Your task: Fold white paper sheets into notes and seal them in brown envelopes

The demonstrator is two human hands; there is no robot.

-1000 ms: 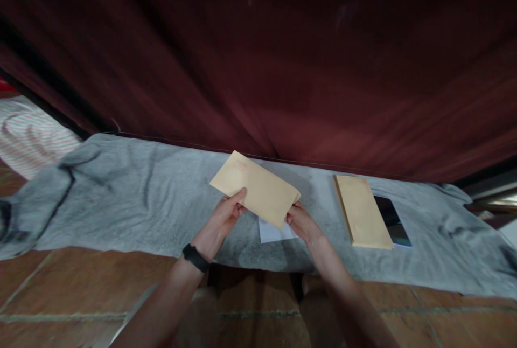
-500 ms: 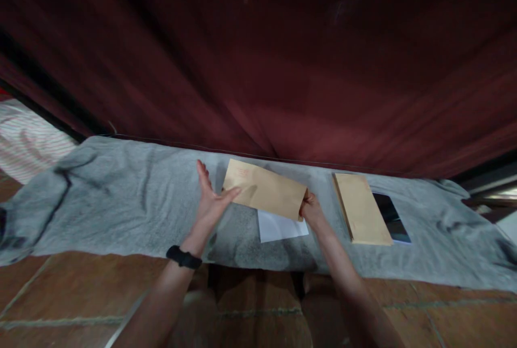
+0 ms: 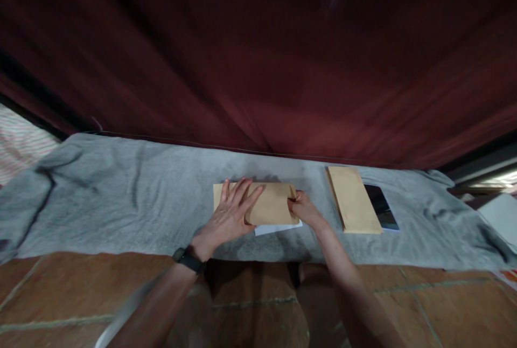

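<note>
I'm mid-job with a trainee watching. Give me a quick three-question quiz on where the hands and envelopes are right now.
1. True or false: the left hand lies flat, fingers spread, on the brown envelope.
2. What does the right hand grip? A) the stack of envelopes B) the right end of the brown envelope C) the phone
3. Fill in: a ____ sheet of paper shows from under the brown envelope's near edge.

Key: 1 true. 2 B; the stack of brown envelopes lies untouched to the right on the grey cloth, partly covering the dark phone. 3 white.
</note>
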